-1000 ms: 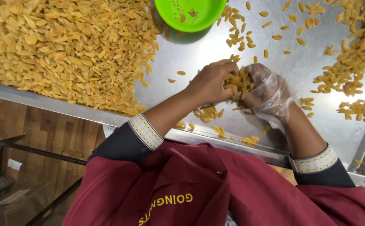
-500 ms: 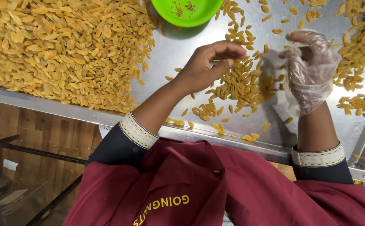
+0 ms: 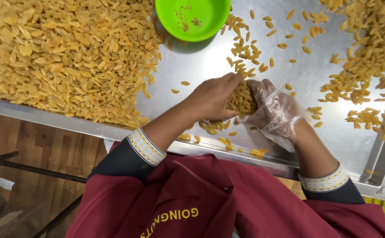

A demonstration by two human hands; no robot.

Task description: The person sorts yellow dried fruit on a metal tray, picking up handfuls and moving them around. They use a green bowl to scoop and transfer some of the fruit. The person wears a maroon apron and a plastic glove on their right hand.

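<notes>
The small heap of golden raisins [image 3: 242, 100] that lay spread on the steel worktop [image 3: 192, 70] half a second ago is now gathered between my palms, near the front edge of the worktop, so the scoop is closed again. My bare left hand [image 3: 212, 97] and my right hand [image 3: 274, 112] in its clear plastic glove press in from either side, fingers curled together around the heap. Loose raisins trail toward the green bowl [image 3: 192, 18], the big pile [image 3: 64, 57] lies left, and scattered ones lie right.
</notes>
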